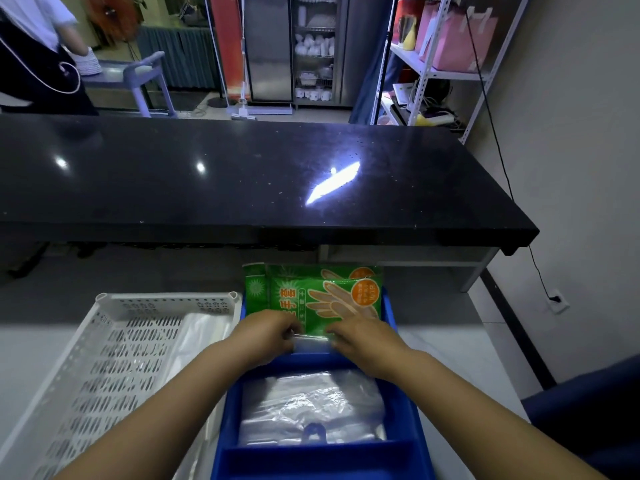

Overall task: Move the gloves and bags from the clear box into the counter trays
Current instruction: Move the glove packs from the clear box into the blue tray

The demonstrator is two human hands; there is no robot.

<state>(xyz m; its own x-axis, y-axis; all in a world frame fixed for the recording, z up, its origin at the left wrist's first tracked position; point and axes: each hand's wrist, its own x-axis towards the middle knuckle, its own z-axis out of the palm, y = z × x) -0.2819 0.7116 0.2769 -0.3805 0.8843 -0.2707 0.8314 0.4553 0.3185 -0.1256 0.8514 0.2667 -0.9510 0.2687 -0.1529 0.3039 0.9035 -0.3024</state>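
Green glove packs (311,292) lie stacked in the far compartment of a blue divided tray (419,424). My left hand (266,332) and my right hand (360,336) both pinch the near clear edge of the top pack, fingers closed on it. A pile of clear plastic bags (311,410) fills the blue tray's middle compartment. A white perforated tray (114,368) stands to the left with clear plastic along its right side. The clear box is out of sight.
A glossy black raised counter (242,174) runs across beyond the trays. A metal shelf rack with pink bags (453,39) stands at the back right. A person in an apron (38,53) stands by a cart at the far left. A blue seat (588,410) sits at right.
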